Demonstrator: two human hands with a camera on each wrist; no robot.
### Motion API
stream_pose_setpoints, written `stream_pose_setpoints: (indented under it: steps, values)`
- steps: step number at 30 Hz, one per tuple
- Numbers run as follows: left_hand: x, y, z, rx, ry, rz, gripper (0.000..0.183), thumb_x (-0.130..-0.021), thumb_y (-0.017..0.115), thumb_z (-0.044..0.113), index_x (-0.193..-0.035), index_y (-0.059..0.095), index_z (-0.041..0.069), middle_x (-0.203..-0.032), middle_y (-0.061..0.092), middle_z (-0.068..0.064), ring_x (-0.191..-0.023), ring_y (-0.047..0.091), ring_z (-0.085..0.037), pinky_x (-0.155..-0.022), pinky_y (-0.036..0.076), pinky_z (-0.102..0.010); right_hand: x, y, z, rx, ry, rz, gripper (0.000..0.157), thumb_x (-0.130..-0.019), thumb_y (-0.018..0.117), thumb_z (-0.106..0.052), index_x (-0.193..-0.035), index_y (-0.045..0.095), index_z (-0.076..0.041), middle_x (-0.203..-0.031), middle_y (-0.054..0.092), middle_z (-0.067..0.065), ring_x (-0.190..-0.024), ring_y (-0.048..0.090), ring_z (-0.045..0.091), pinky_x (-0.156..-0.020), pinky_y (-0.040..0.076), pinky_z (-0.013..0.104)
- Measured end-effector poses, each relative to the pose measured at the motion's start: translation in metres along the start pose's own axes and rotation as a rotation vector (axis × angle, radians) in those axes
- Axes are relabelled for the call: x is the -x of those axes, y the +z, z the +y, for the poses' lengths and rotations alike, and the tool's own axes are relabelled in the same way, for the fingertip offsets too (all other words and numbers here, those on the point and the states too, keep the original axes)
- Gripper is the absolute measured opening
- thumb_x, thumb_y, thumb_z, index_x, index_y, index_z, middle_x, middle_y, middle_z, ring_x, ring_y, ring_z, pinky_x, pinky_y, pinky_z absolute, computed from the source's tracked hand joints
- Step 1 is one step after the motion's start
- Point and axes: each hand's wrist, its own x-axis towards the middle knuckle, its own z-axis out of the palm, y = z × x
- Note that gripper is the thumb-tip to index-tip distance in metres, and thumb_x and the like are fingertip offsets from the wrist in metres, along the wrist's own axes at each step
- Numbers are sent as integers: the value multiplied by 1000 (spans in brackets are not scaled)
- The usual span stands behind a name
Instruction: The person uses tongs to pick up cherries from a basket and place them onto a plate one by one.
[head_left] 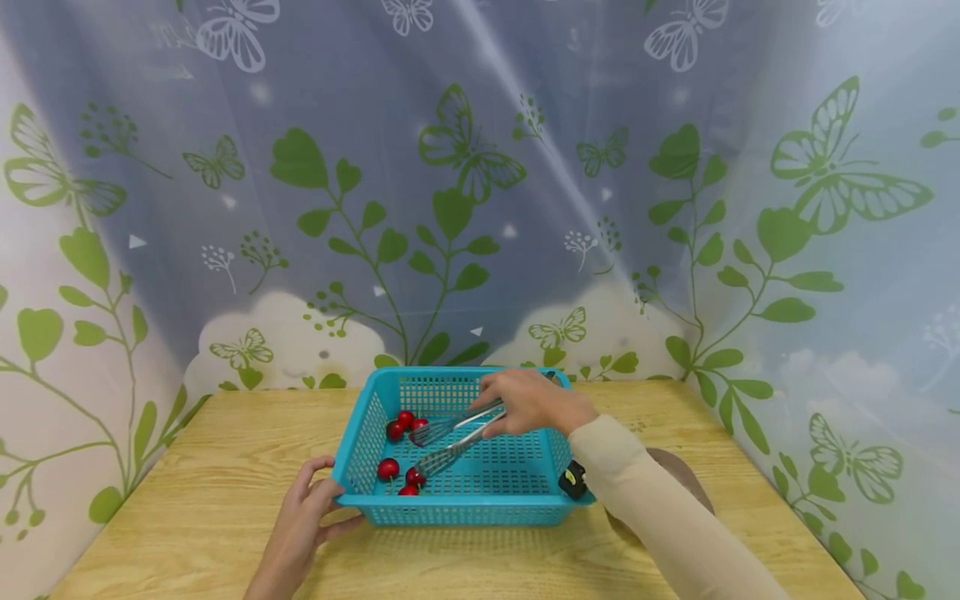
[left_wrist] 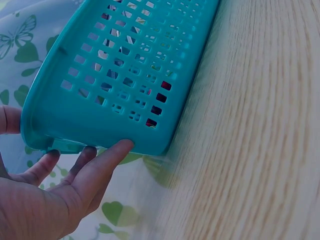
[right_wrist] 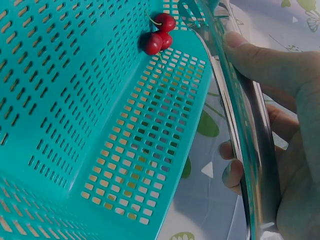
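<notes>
A blue plastic basket (head_left: pixel 480 502) with perforated walls stands on the table. Several red cherries (head_left: pixel 387 469) lie in its left part, in two loose groups. My right hand (head_left: pixel 525 402) grips a pair of metal tongs (head_left: pixel 442 457) that reach down into the basket. Their arms are spread, one end by the back group and the other right at a front cherry (head_left: pixel 415 477). With my left hand (head_left: pixel 300 517) I hold the basket's front left corner, fingers and thumb at the rim and outer wall. In the right wrist view three cherries (right_wrist: pixel 152 44) lie against the wall, stems showing.
The wooden table (head_left: pixel 247 450) meets a patterned curtain (head_left: pixel 480 250) behind the basket. Partly under my right sleeve (head_left: pixel 652 500) is a flat brown thing (head_left: pixel 678 475). A small black device (head_left: pixel 573 481) shows by the right cuff.
</notes>
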Motion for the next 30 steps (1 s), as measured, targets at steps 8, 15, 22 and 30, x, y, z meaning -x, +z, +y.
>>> stream_pose_setpoints:
  steps: [8, 15, 22, 30]
  values:
    - [-1, 0, -1, 7, 6, -1, 46, -101, 47, 15, -146, 36, 8, -145, 51, -32, -105, 72, -25, -89, 66, -54, -11, 1, -10, 25, -11, -61, 39, -89, 80, -39, -125, 75, -28, -144, 64, 2, -134, 60, 23, -105, 58, 46]
    - [-1, 0, 0, 3, -2, 3, 46, -101, 47, 15, -146, 36, 8, -144, 51, -32, -104, 72, -25, -88, 66, -54, -24, 1, -21, 52, -28, -109, 35, -89, 80, -39, -122, 77, -30, -147, 62, 1, -137, 58, 22, -108, 57, 44]
    - [-1, 0, 0, -2, -6, 7, 47, -101, 46, 15, -146, 36, 8, -144, 51, -32, -103, 72, -24, -88, 66, -54, -33, 1, -31, 86, -52, -132, 34, -89, 80, -39, -122, 77, -30, -143, 65, -2, -132, 61, 19, -106, 58, 40]
    - [-1, 0, 0, -5, -4, 7, 47, -101, 46, 14, -146, 36, 8, -145, 50, -33, -104, 72, -24, -88, 66, -55, -39, 5, -37, 166, -71, -165, 32, -89, 80, -40, -119, 78, -32, -140, 67, -4, -125, 65, 16, -102, 60, 35]
